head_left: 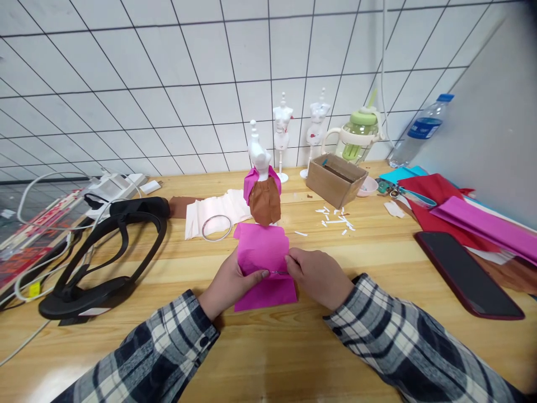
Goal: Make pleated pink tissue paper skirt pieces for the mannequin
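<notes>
My left hand grips a folded magenta sheet, its thumb lying across the front and its fingers hidden behind. At the sheet's right edge, the closed fingers of my right hand pinch near a thin, shiny line that runs along the fold; I cannot make out what this line is. The lower part of the sheet hangs below both hands. Just beyond them stands a small white dress form, draped with magenta material and a brown gathered skirt.
Two bare dress forms stand by the tiled wall. A cardboard box and white scraps lie to the right, with a phone farther over. On the left are a black headset, cables and a ring on pale cloth.
</notes>
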Available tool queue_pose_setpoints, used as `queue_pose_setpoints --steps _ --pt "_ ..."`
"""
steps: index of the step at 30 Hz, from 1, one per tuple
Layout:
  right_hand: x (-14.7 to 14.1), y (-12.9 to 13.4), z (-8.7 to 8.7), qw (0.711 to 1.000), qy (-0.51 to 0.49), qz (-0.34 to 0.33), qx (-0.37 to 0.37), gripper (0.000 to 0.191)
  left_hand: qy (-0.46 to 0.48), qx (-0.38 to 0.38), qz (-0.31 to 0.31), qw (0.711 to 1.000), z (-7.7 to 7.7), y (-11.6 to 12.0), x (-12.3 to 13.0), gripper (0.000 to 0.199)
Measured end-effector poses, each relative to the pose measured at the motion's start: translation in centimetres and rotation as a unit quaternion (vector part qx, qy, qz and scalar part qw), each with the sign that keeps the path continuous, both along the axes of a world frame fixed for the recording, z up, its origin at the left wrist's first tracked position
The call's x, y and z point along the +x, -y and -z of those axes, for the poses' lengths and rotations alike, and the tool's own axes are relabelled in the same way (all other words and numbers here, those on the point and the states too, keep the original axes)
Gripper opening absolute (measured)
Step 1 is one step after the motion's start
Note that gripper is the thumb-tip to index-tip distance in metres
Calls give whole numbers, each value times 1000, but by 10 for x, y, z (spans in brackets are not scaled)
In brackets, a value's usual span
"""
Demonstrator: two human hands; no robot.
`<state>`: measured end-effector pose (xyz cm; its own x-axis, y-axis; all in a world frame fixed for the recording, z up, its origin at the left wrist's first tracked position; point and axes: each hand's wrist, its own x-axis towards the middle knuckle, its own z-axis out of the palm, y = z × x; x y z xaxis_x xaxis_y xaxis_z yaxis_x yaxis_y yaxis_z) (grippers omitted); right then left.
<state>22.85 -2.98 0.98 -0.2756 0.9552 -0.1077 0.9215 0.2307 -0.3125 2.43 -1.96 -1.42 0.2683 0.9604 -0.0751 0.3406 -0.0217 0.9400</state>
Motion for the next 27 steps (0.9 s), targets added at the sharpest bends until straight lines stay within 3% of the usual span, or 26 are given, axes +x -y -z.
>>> queue_pose_setpoints --steps 10,27 --pt "-3 1 0 1000 -25 3 8 32 -17 14 -23 999 1 1 0 53" --pt "-4 1 1 999 13 10 33 37 -59 33 -29 997 -2 1 1 48"
